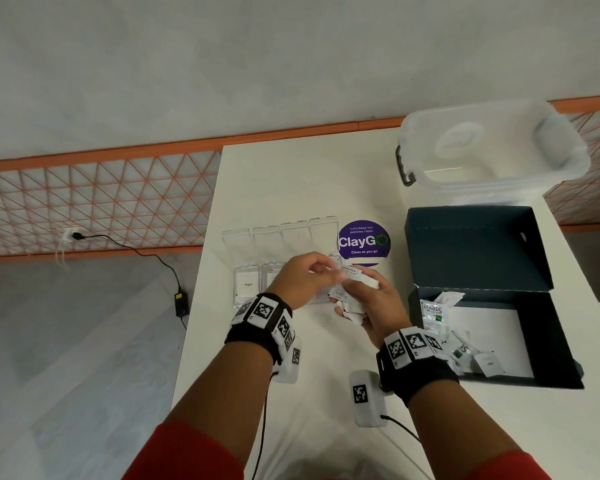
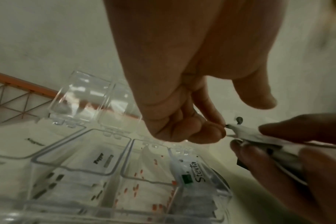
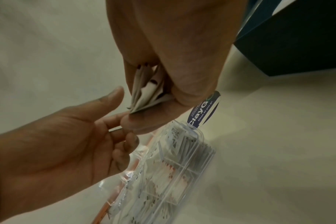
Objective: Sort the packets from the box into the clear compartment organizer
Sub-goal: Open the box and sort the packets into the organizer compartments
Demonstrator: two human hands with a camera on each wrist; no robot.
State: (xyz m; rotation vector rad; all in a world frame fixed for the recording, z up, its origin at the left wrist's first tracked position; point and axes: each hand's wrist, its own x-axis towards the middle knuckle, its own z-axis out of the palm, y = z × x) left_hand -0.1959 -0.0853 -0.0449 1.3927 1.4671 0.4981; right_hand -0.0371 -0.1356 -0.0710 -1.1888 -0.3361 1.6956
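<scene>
Right hand gripping a fanned stack of packets, fingers curled round it, just over the right end of the organizer. Left hand reaching in with fingertips touching the top packet's edge; whether pinching it, cannot tell. Organizer lying on the table, lids standing open, four compartments holding packets, Stevia in the rightmost. Box sitting open to the right, more packets lying inside. Purple sticker just behind the hands.
</scene>
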